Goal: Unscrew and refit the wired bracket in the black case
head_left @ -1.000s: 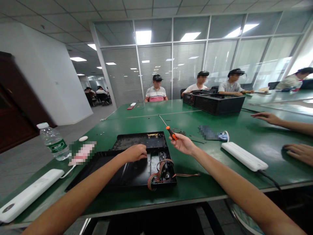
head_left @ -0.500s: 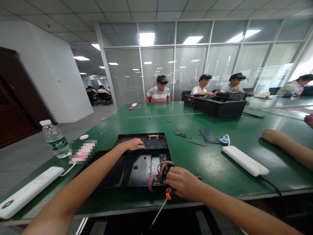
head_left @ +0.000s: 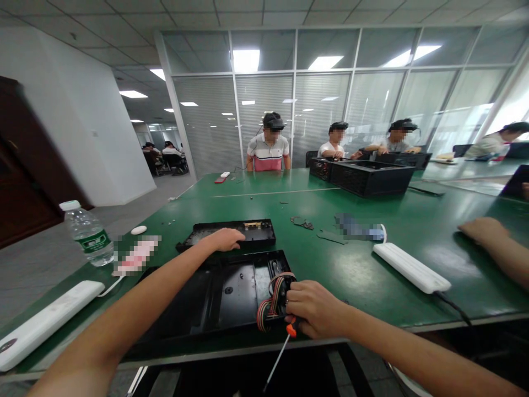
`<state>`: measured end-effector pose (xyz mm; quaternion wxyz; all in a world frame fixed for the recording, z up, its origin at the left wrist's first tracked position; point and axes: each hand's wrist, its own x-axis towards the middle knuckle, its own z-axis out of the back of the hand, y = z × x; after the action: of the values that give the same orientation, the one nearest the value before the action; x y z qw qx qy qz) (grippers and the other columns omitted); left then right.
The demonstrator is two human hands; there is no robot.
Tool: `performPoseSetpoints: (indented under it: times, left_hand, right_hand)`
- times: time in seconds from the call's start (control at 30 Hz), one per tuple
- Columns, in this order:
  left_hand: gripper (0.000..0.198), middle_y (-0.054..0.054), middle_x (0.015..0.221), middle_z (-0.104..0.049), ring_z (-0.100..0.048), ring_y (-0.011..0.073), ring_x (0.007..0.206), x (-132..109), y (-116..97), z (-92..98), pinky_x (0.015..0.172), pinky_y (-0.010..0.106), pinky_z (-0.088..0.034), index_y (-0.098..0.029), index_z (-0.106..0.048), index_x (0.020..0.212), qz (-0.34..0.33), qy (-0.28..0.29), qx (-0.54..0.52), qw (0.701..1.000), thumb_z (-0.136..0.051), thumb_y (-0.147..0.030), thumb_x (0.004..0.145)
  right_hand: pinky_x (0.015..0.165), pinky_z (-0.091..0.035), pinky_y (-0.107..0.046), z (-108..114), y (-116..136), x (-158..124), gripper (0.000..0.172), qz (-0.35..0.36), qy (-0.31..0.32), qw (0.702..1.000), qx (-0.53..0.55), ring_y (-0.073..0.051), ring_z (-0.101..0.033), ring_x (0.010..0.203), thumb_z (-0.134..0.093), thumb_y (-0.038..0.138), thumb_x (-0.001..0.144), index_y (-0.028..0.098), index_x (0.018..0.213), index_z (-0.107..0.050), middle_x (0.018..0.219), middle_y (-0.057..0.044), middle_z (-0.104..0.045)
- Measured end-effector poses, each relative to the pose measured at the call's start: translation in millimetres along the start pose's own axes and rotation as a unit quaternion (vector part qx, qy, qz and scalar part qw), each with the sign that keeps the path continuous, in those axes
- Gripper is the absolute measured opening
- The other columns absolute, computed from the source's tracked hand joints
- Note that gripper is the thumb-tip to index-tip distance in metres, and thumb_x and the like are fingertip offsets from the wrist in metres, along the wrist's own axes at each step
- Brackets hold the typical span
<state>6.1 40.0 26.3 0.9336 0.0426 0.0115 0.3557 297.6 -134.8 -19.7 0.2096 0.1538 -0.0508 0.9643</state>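
In the head view my left hand [head_left: 228, 240] has its fingers curled over the near side of a shallow black casing part [head_left: 198, 237] with a brass-coloured strip [head_left: 256, 225] at its back. Closer to me lies a larger black open casing [head_left: 243, 292], separated from the first by a strip of table. My right hand [head_left: 316, 309] is closed at its right edge, by a multicoloured ribbon cable [head_left: 268, 309]. A screwdriver [head_left: 291, 330] with an orange and black handle is held in that hand, its shaft pointing down towards me. The right fingertips are partly hidden behind the hand.
On the green table [head_left: 363, 270] are a water bottle [head_left: 88, 234], power strips [head_left: 411, 267] at left and right, and small loose parts [head_left: 301, 222]. A large black case [head_left: 370, 176] stands farther back. Another person's hand [head_left: 487, 231] rests at right; more people sit opposite.
The two black parts have come apart: the far one has shifted away and left with my left hand, the near one slightly right and towards me with my right hand.
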Motion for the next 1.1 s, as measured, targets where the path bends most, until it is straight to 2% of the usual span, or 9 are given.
performPoseSetpoints:
  times: [0.1, 0.17, 0.3, 0.47, 0.6, 0.77, 0.9, 1.0, 1.1]
  left_hand:
    - [0.007, 0.001, 0.079, -0.06, -0.055, 0.0161, 0.077, -9.5, 5.2, 29.8, 0.068, 0.021, -0.037, -0.02, -0.06, 0.078, -0.011, 0.001, -0.021, 1.0, -0.06, -0.027, 0.075]
    - [0.011, 0.0, 0.077, -0.059, -0.054, 0.0152, 0.076, -23.3, -1.6, 51.1, 0.069, 0.021, -0.037, -0.02, -0.06, 0.079, -0.023, -0.001, -0.035, 0.999, -0.057, -0.031, 0.079]
    - [0.012, 0.001, 0.081, -0.059, -0.054, 0.0166, 0.077, -64.7, -46.6, 80.7, 0.069, 0.024, -0.035, -0.021, -0.059, 0.085, -0.039, -0.018, -0.035, 0.998, -0.053, -0.031, 0.082]
    - [0.01, 0.002, 0.079, -0.059, -0.054, 0.0175, 0.072, -109.7, -111.5, 79.4, 0.064, 0.027, -0.034, -0.023, -0.058, 0.083, -0.035, 0.03, -0.03, 0.998, -0.049, -0.026, 0.084]
    - [0.009, 0.002, 0.078, -0.06, -0.055, 0.0178, 0.071, -125.0, -135.1, 61.0, 0.063, 0.028, -0.033, -0.023, -0.058, 0.082, -0.03, 0.059, -0.036, 0.997, -0.049, -0.024, 0.083]
    - [0.003, 0.001, 0.077, -0.061, -0.057, 0.0176, 0.072, -125.4, -138.5, 34.6, 0.062, 0.027, -0.035, -0.023, -0.059, 0.08, -0.034, 0.067, -0.038, 0.996, -0.055, -0.022, 0.08]
    - [0.008, 0.001, 0.076, -0.062, -0.058, 0.0176, 0.074, -115.8, -125.9, 24.8, 0.062, 0.025, -0.038, -0.022, -0.062, 0.079, -0.024, 0.086, -0.036, 0.995, -0.06, -0.03, 0.078]
    - [0.029, 0.002, 0.083, -0.061, -0.058, 0.0186, 0.079, -89.6, -115.0, 29.5, 0.066, 0.026, -0.04, -0.022, -0.062, 0.09, -0.013, 0.062, -0.03, 0.998, -0.059, -0.047, 0.076]
    - [0.033, 0.004, 0.1, -0.057, -0.052, 0.0193, 0.094, -42.4, -110.5, 30.2, 0.078, 0.027, -0.04, -0.022, -0.058, 0.104, -0.051, -0.031, 0.006, 0.998, -0.055, -0.045, 0.08]
  right_hand:
    - [0.065, -0.037, -0.029, -2.3, -23.7, 18.4, 0.011, 0.013, 0.014, 1.0, -0.001, -0.017, -0.049, 0.075, -0.05, 0.023, 0.074, 0.018, 0.08, -0.058, 0.076, -0.004, -0.059]
    - [0.07, -0.039, -0.029, -6.6, -46.7, 34.5, 0.014, 0.015, 0.017, 1.0, -0.01, -0.017, -0.051, 0.08, -0.051, 0.023, 0.073, 0.017, 0.083, -0.06, 0.08, -0.006, -0.06]
    - [0.078, -0.042, -0.032, -20.5, -93.1, 66.8, 0.02, -0.022, 0.007, 0.999, -0.041, -0.019, -0.054, 0.089, -0.049, 0.022, 0.076, 0.013, 0.09, -0.061, 0.091, -0.01, -0.061]
    - [0.093, -0.038, -0.038, -31.4, -130.0, 75.8, 0.027, -0.017, -0.022, 0.997, -0.073, -0.023, -0.046, 0.11, -0.046, 0.022, 0.081, 0.009, 0.1, -0.059, 0.108, -0.016, -0.056]
    - [0.095, -0.037, -0.039, -28.0, -149.1, 48.2, 0.036, -0.025, -0.041, 0.997, -0.055, -0.022, -0.042, 0.116, -0.046, 0.022, 0.081, 0.012, 0.115, -0.051, 0.123, -0.014, -0.048]
    - [0.09, -0.038, -0.039, -8.0, -173.0, 15.3, 0.024, -0.078, -0.04, 0.996, -0.03, -0.021, -0.048, 0.107, -0.045, 0.019, 0.082, 0.016, 0.102, -0.058, 0.113, -0.011, -0.055]
    - [0.079, -0.041, -0.032, 0.7, -180.9, 11.1, 0.019, -0.168, -0.145, 0.975, -0.001, -0.019, -0.054, 0.089, -0.045, 0.028, 0.084, 0.017, 0.091, -0.058, 0.094, -0.009, -0.061]
    - [0.065, -0.038, -0.026, -4.9, -172.8, 20.3, 0.024, -0.23, -0.186, 0.955, 0.009, -0.016, -0.054, 0.068, -0.042, 0.036, 0.087, 0.017, 0.083, -0.055, 0.074, -0.005, -0.059]
    - [0.061, -0.034, -0.024, -12.9, -158.1, 33.4, 0.026, -0.209, -0.161, 0.965, -0.002, -0.015, -0.052, 0.063, -0.042, 0.039, 0.087, 0.018, 0.078, -0.054, 0.067, -0.003, -0.057]
